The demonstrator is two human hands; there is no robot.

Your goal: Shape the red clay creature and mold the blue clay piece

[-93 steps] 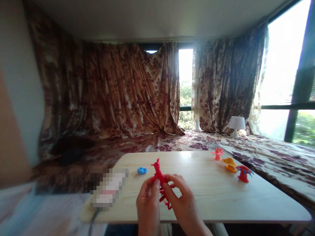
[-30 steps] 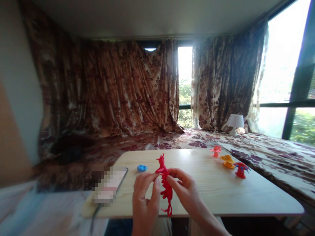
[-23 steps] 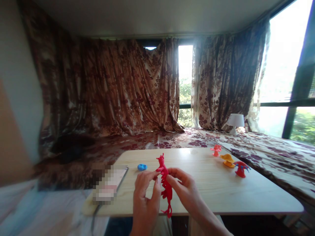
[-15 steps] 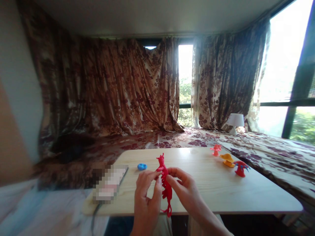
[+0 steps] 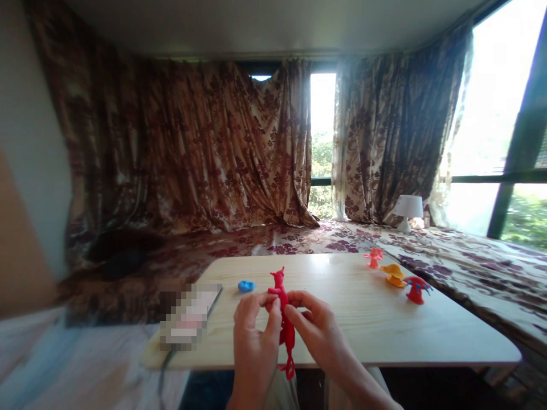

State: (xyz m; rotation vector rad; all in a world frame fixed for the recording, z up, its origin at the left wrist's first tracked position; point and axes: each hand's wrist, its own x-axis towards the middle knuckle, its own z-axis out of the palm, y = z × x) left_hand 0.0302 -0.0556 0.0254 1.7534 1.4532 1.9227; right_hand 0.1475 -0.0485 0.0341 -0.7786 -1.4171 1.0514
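"What's changing?"
"Your left hand (image 5: 255,337) is pinching the red figure (image 5: 289,337), its thumb drawing up closer, perhaps steadying the upper half; your right hand (image 5: 319,326) is gripping the other side."
"Where are you holding it?"
"You're keeping it by the near edge of the table (image 5: 384,336), left of centre, its lower end showing past."

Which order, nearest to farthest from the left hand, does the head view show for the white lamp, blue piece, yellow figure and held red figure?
1. Held red figure: in the grasp of the left hand.
2. Blue piece: on the table, just beyond that hand.
3. Yellow figure: toward the table's right edge.
4. White lamp: past the table, far right.
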